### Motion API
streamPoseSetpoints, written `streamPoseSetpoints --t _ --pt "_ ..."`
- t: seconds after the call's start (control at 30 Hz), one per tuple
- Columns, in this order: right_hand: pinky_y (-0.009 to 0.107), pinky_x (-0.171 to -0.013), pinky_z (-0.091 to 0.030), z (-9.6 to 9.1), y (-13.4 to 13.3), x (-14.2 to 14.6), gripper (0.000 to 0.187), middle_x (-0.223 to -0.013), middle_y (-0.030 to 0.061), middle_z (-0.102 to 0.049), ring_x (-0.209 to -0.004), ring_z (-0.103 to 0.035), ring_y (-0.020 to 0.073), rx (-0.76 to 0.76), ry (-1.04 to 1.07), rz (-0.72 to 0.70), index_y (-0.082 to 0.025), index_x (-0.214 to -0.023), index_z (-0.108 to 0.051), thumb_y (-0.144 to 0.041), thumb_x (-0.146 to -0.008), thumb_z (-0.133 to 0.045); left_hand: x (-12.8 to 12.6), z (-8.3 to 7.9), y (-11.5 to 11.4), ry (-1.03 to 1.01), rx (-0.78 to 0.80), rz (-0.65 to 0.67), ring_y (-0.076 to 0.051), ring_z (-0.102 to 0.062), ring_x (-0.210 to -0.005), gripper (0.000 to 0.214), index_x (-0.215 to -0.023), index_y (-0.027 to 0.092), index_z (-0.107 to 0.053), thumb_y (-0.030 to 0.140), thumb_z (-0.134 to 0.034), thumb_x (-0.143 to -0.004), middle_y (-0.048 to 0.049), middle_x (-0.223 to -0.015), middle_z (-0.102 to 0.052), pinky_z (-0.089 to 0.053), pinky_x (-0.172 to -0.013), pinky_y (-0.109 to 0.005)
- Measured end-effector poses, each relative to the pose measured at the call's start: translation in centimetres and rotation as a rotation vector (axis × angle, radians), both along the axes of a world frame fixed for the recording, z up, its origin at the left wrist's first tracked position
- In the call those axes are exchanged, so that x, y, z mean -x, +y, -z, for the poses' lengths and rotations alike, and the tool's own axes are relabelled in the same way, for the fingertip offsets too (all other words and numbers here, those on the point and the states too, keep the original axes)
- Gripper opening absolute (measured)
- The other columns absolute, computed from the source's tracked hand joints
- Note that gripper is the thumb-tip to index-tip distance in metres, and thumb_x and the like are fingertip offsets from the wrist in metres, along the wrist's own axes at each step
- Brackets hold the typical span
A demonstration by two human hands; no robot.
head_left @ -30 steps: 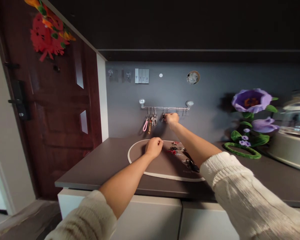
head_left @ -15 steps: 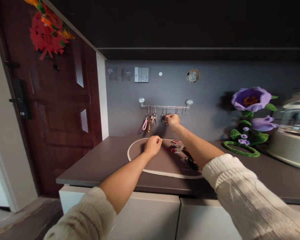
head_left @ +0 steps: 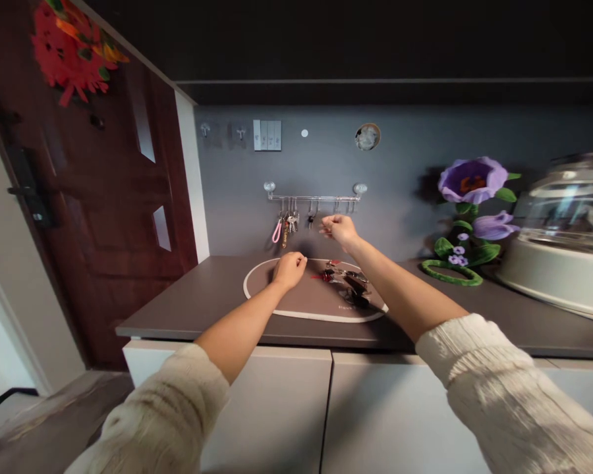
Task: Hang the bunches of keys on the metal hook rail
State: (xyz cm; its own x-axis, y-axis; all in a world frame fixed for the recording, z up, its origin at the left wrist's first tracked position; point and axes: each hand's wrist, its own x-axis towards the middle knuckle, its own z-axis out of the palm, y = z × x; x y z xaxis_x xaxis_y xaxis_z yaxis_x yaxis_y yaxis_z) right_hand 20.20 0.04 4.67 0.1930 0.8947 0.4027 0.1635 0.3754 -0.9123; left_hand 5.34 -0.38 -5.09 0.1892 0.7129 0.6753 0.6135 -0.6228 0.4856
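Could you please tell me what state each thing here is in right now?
Door: shut.
Hook rail: on the wall, keys hanging at its left end.
Key pile: lying on the oval mat.
Left hand: closed, resting on the mat.
Right hand: raised just below the rail, fingers pinched.

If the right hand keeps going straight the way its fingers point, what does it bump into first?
Probably the small dark key hanging from the hook rail. The right hand points left, just beside it. Depth is hard to judge, so it might reach the grey wall instead.
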Motion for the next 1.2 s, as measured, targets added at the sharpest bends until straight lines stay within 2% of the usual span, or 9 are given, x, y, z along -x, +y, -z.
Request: streamPoseSetpoints --t 0.2,0.4,0.57,0.77,0.9,1.07,1.2 --pt "0.016 -0.048 -0.042 1.4 -2.8 -1.4 0.008 -0.08 0.0071 -0.065 -0.054 -0.056 0.0058 0.017 0.011 -0.058 -0.013 -0.074 -0.054 -0.018 -0.08 -0.053 0.1 -0.1 -0.7 -0.052 0.028 0.002 -0.013 -0.053 -0.068 0.021 -0.074 0.016 -0.064 0.027 -0.046 -0.078 -0.005 -0.074 -0.063 -0.038 -0.067 -0.024" --pt "0.017 -0.051 -0.042 3.2 -4.3 -2.7 0.01 -0.075 0.0059 -0.064 -0.056 -0.056 0.007 0.012 -0.047 -0.073 -0.014 -0.076 -0.055 -0.023 -0.078 -0.057 -0.9 -0.8 -1.4 -0.102 0.052 0.04 -0.013 -0.052 -0.066 0.015 -0.075 0.015 -0.064 0.023 -0.051 -0.074 -0.0041 -0.072 -0.063 -0.038 -0.066 -0.024" --pt "0.019 -0.055 -0.044 4.8 -4.9 -3.7 0.005 -0.063 0.0015 -0.061 -0.054 -0.054 0.0075 0.038 -0.09 -0.1 -0.014 -0.073 -0.055 -0.017 -0.075 -0.059 -2.6 -1.5 -2.0 0.02 -0.01 0.09 -0.015 -0.051 -0.072 0.016 -0.074 0.015 -0.065 0.022 -0.051 -0.075 -0.0051 -0.075 -0.062 -0.038 -0.069 -0.025" --pt "0.019 -0.053 -0.041 6.2 -4.9 -4.7 0.005 -0.058 -0.0007 -0.058 -0.052 -0.053 0.0079 0.045 -0.167 -0.095 -0.014 -0.07 -0.055 -0.011 -0.074 -0.055 -4.1 -1.8 -1.4 0.185 -0.036 0.119 -0.017 -0.052 -0.075 0.016 -0.079 0.017 -0.067 0.026 -0.054 -0.076 -0.0062 -0.079 -0.062 -0.037 -0.071 -0.027" --pt "0.02 -0.056 -0.041 6.6 -4.2 -5.1 0.005 -0.061 0.0004 -0.06 -0.052 -0.052 0.0078 0.027 -0.323 -0.009 -0.014 -0.07 -0.056 -0.013 -0.073 -0.054 -4.3 -1.9 -1.0 0.321 -0.042 0.101 -0.017 -0.052 -0.082 0.016 -0.084 0.02 -0.068 0.025 -0.057 -0.074 -0.0059 -0.086 -0.062 -0.038 -0.075 -0.027" --pt "0.019 -0.063 -0.041 6.8 -4.1 -5.3 0.009 -0.07 0.0032 -0.065 -0.061 -0.057 0.0094 0.052 -0.646 0.189 -0.014 -0.074 -0.061 -0.016 -0.074 -0.052 -3.9 -1.8 -1.0 0.479 -0.056 0.12 -0.019 -0.051 -0.092 0.02 -0.092 0.023 -0.067 0.026 -0.056 -0.076 -0.004 -0.096 -0.064 -0.037 -0.082 -0.03" --pt "0.02 -0.066 -0.041 6.7 -4.4 -5.2 0.014 -0.073 0.0052 -0.066 -0.067 -0.058 0.0111 0.085 -0.76 0.269 -0.014 -0.081 -0.064 -0.017 -0.075 -0.051 -3.5 -1.9 -0.9 0.57 -0.025 0.14 -0.019 -0.051 -0.095 0.026 -0.101 0.027 -0.064 0.023 -0.053 -0.077 -0.0023 -0.1 -0.065 -0.036 -0.084 -0.032"
